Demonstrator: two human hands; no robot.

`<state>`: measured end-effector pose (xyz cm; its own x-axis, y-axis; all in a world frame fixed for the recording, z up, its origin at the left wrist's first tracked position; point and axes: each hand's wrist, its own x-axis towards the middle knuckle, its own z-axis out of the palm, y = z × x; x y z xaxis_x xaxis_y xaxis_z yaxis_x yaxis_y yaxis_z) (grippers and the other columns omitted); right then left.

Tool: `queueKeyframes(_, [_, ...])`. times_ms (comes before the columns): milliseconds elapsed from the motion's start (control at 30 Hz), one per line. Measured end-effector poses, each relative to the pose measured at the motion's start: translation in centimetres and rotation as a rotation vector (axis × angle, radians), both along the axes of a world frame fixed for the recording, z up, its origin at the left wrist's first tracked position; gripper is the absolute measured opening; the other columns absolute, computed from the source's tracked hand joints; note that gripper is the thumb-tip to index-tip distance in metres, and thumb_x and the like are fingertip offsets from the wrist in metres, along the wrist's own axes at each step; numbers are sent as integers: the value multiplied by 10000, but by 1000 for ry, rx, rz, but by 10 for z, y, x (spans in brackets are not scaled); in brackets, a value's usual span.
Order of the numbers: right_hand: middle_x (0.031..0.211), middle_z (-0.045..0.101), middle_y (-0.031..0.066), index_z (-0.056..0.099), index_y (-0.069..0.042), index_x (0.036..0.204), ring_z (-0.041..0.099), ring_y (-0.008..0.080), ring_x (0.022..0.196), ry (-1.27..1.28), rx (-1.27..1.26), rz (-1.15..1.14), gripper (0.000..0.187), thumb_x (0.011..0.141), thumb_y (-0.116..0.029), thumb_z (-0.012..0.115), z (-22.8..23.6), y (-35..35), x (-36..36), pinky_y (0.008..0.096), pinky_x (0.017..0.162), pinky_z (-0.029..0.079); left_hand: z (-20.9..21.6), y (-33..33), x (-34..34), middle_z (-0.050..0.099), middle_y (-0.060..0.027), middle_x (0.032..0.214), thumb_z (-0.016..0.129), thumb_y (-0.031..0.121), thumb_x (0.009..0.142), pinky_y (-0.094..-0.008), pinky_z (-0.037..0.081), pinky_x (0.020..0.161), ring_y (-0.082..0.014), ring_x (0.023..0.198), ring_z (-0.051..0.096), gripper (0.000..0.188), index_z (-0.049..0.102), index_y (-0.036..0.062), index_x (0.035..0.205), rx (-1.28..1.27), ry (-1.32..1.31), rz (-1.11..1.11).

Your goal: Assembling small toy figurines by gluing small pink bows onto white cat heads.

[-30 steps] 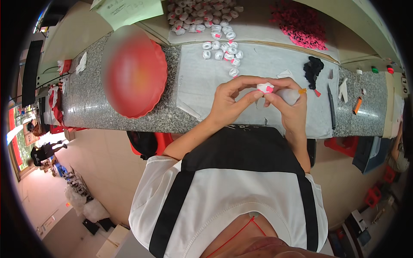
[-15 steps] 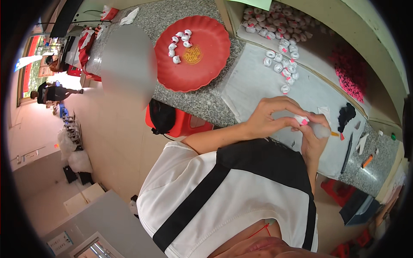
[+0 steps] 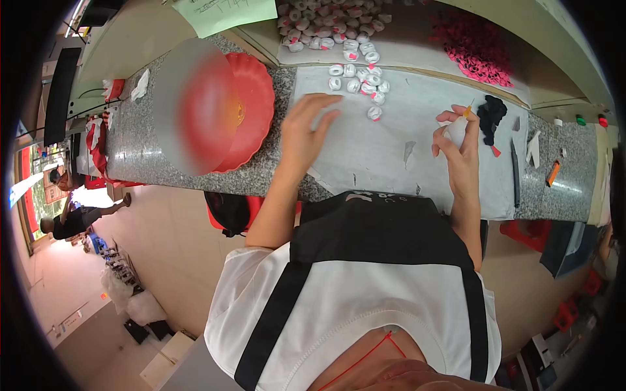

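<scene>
Left hand (image 3: 305, 130) loosely spread, nothing visible in it. Right hand (image 3: 464, 154) grips the squeeze bottle (image 3: 454, 133) above the tabletop's (image 3: 577, 189) right half; nozzle best kept upward, clear of rear-edge white pieces (image 3: 353, 85).

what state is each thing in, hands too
left hand, open, nothing seen in it
right hand, closed around the bottle
bottle, held, orange tip pointing away from the person
white pieces on the sheet, loosely grouped
pink pieces, heaped
black bundle, bunched up
red plate, partly blurred, contents unclear
orange tool, lying flat
</scene>
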<state>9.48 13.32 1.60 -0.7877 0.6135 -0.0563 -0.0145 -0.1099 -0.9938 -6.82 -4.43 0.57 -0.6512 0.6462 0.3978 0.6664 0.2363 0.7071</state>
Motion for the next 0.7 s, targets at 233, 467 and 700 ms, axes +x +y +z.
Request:
queueKeyframes(233, [928,442,116,377,-2,1001,474,153,739,117,-96,-64,311,700,-23,450,10,1,23,258,525,429,-21,49,27,518,-66,785,576,5,676,-248,422,617,-147,688,508,238,550,59,907,-193,-169,-184])
queueKeyframes(467, [991,445,107,419,2,971,503,177,757,449,-14,-146,270,710,6,486,22,8,34,300,613,447,9,44,34,508,-18,792,584,0,697,-170,410,602,-55,666,470,264,528,32,953,320,-996,-340])
queueKeyframes(700, [918,413,95,415,-31,926,429,169,835,587,102,-345,324,678,-113,607,48,-5,28,292,730,388,36,52,57,521,-54,873,539,-34,719,-229,446,703,-80,731,510,235,500,-11,950,562,-1227,-417])
